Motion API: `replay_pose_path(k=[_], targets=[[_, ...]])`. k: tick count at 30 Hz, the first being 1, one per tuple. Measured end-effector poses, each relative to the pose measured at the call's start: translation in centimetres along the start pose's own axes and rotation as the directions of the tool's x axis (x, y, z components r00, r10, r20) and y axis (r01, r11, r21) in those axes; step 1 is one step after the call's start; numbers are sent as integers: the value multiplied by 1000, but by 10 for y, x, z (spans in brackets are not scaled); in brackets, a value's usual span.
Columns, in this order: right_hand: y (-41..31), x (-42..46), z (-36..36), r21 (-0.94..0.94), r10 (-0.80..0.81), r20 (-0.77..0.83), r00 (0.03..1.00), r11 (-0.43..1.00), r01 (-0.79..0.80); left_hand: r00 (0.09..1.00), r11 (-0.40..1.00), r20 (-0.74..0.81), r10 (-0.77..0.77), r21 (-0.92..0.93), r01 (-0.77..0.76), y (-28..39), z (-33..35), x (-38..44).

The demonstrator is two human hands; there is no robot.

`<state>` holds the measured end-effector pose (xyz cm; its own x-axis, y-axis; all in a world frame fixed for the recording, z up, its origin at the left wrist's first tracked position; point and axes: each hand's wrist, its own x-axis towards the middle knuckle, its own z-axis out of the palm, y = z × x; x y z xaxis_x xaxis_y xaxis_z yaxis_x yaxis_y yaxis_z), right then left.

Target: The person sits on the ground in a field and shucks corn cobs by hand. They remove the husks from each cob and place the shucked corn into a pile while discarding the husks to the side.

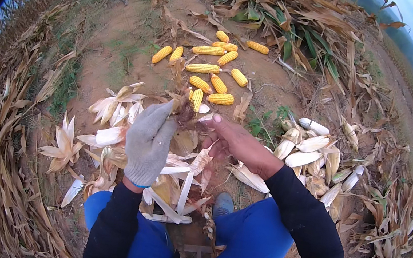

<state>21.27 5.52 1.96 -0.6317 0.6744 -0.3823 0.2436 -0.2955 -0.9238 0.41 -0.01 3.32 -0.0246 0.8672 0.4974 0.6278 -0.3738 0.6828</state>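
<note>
My left hand (150, 140), in a pale knitted glove, grips a dry corn husk with a tuft of dark brown silk (185, 112). The glove hides much of what it holds, so whether an ear is inside cannot be told. My bare right hand (235, 141) is just right of the silk, thumb and forefinger reaching towards it and the other fingers curled. A pale sliver shows at its fingertips; whether it is held is unclear. Stripped husks (170, 188) lie beneath both hands. Just beyond the silk, a yellow corn ear (197, 100) is partly covered.
Several husked yellow ears (208, 50) lie on bare soil ahead. A heap of ears in pale husks (308, 153) is at right. Opened husks (62, 142) lie at left. Dry cornstalks (289, 12) are piled beyond. My shoe (223, 204) and blue-trousered knees (254, 234) are close below.
</note>
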Motion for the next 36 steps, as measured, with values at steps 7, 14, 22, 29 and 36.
replay_pose_path(k=[7, 14, 22, 29, 36], targets=[[29, 19, 34, -417, -332, -12, 943, 859, 297, 920, 863, 55, -388, -329, 384, -1, 2, -3], [45, 32, 41, -348, -304, -113, 946, 904, 249, 757, 237, 195, -624, -876, 421, -29, 23, -9], [43, 45, 36, 586, -75, -293, 953, 774, 241, 749, -143, 380, -543, -920, 364, -35, 36, -7], [35, 41, -12, 802, 79, -492, 867, 429, 416, 676, 101, 517, -525, -751, 652, -25, 10, -7], [56, 51, -24, 422, -12, -631, 776, 833, 357, 966, 907, 206, -158, 417, 59, -20, 12, -7]])
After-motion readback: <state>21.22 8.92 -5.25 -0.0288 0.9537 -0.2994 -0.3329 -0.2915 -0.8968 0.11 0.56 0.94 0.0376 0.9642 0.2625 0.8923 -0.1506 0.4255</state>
